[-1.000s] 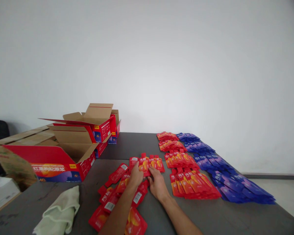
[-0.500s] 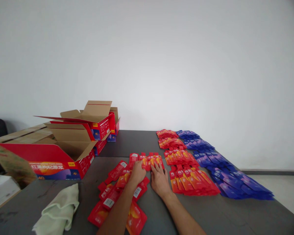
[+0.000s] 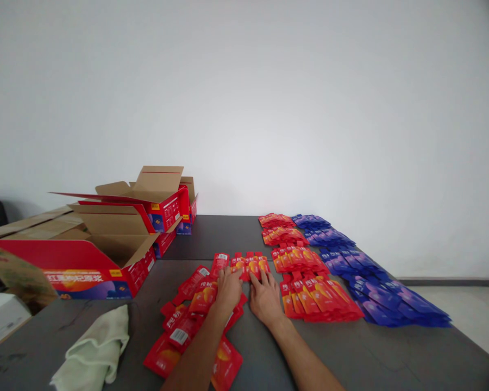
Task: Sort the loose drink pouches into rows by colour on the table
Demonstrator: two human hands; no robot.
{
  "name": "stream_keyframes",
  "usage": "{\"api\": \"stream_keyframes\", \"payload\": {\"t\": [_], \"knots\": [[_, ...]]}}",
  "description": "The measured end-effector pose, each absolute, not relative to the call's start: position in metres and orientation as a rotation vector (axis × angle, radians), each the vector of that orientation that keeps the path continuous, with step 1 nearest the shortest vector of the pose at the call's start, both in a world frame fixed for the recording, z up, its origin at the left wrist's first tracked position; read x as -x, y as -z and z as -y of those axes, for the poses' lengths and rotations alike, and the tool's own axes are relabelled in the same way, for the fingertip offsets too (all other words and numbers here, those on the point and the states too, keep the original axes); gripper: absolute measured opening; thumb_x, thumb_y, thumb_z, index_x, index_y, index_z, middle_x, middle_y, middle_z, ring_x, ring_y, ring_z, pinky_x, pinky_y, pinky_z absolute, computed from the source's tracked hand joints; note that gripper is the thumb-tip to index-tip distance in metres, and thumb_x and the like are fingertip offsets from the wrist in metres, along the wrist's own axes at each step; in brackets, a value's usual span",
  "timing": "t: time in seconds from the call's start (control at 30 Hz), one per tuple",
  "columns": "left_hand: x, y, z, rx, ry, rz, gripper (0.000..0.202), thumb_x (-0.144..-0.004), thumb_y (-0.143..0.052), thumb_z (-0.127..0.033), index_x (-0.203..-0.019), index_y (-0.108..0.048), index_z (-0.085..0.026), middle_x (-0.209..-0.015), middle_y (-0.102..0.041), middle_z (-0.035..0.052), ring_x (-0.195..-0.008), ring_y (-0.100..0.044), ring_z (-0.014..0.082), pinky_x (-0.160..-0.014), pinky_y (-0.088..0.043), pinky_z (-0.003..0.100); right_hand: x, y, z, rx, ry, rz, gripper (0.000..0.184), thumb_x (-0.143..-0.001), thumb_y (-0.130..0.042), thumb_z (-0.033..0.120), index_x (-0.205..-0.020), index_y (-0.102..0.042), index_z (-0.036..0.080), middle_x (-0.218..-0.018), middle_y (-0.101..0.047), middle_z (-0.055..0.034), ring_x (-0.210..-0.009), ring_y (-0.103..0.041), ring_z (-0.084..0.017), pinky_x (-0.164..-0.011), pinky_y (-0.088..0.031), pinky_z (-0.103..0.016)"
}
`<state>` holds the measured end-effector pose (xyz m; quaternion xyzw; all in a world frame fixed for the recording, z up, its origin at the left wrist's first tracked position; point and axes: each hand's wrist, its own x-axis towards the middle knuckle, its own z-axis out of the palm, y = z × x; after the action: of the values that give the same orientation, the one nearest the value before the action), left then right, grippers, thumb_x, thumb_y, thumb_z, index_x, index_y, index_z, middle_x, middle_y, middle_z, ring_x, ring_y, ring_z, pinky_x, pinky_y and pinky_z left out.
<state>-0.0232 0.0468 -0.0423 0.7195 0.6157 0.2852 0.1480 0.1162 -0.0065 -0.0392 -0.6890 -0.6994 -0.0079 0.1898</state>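
In front of me, red-and-orange spouted pouches (image 3: pixel 251 265) lie side by side in a short row. My right hand (image 3: pixel 265 297) rests with its fingers spread on the lower edge of this row. My left hand (image 3: pixel 229 289) touches the row's left part, fingers stretched forward and back of the hand up. Just left of it a red pouch (image 3: pixel 219 264) shows its barcode side. Under and around my left forearm is a loose heap of red pouches (image 3: pixel 186 329), some face up and some face down; the forearm hides part of it.
Overlapping stacks of red pouches (image 3: pixel 318 297) run along the right, beside stacks of blue-purple pouches (image 3: pixel 395 301). Open red cartons (image 3: pixel 93 283) stand on the left, near brown cardboard boxes (image 3: pixel 36 222). A pale cloth (image 3: pixel 95 347) lies crumpled on the dark table (image 3: pixel 321 353).
My left hand's fingers have gone from curled to more stretched out against the pouches. My right hand stays at the row's lower edge. The whole view has shifted slightly.
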Motion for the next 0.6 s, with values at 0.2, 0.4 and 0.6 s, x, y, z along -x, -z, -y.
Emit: {"api": "stream_keyframes", "payload": {"t": [0.2, 0.4, 0.6], "knots": [[0.0182, 0.0448, -0.0500, -2.082, -0.838, -1.584, 0.044, -0.082, -0.051, -0.012, -0.122, -0.068, -0.020, -0.123, -0.065, 0.0130, -0.119, -0.051, 0.0284, -0.107, -0.031, 0.041, -0.1176, 0.0438, 0.0035, 1.944, 0.011, 1.966, 0.053, -0.095, -0.039, 0.029, -0.146, -0.045, 0.018, -0.150, -0.042, -0.0118, -0.138, -0.032, -0.031, -0.108, -0.027, -0.045], [0.0170, 0.0473, -0.0493, -2.153, -0.806, -1.597, 0.044, -0.085, -0.049, -0.016, -0.125, -0.067, -0.022, -0.122, -0.065, 0.0122, -0.116, -0.051, 0.0298, -0.107, -0.031, 0.043, -0.1197, 0.0462, 0.0025, 1.928, -0.008, 1.982, 0.054, -0.095, -0.038, 0.029, -0.147, -0.043, 0.016, -0.151, -0.041, -0.0111, -0.138, -0.033, -0.031, -0.109, -0.027, -0.046], [0.0166, 0.0377, -0.0420, -2.085, -0.788, -1.579, 0.048, -0.088, -0.047, -0.017, -0.133, -0.060, -0.021, -0.131, -0.058, 0.0137, -0.120, -0.047, 0.0303, -0.111, -0.026, 0.045, -0.1190, 0.0488, 0.0030, 1.927, 0.020, 1.964, 0.054, -0.094, -0.039, 0.028, -0.146, -0.044, 0.016, -0.151, -0.041, -0.0115, -0.138, -0.031, -0.031, -0.109, -0.026, -0.045]]}}
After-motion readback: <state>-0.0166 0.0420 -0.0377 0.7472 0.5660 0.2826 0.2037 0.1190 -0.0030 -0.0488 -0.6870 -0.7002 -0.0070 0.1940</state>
